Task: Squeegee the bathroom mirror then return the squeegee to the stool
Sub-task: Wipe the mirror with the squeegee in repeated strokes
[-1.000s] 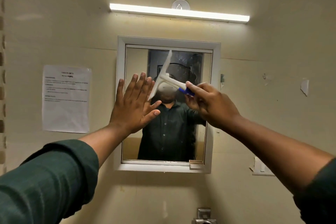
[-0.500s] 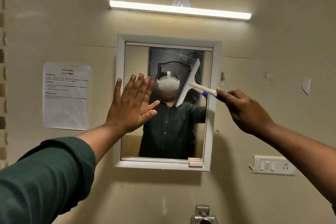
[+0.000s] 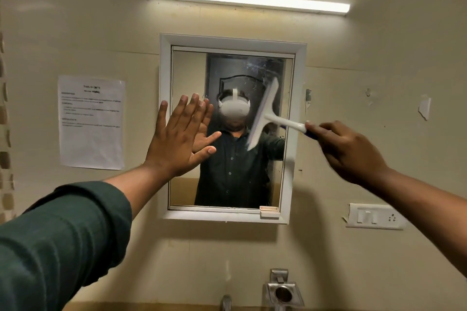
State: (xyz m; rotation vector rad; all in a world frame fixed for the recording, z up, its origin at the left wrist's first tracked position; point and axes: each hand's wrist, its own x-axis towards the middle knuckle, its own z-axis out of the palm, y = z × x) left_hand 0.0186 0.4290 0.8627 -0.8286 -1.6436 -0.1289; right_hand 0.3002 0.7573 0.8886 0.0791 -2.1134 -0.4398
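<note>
The right hand (image 3: 347, 151) grips the blue end of the white squeegee (image 3: 264, 115) handle, fingers closed around it. The blade stands tilted against the right part of the bathroom mirror (image 3: 231, 129), close to the white frame's right side. The left hand (image 3: 180, 139) presses flat on the mirror's left edge, fingers spread and holding nothing. Smears show on the glass above the blade. A printed sheet (image 3: 91, 122) hangs on the wall to the left, a tube light (image 3: 249, 0) glows above, and a switch plate (image 3: 375, 216) sits lower right.
</note>
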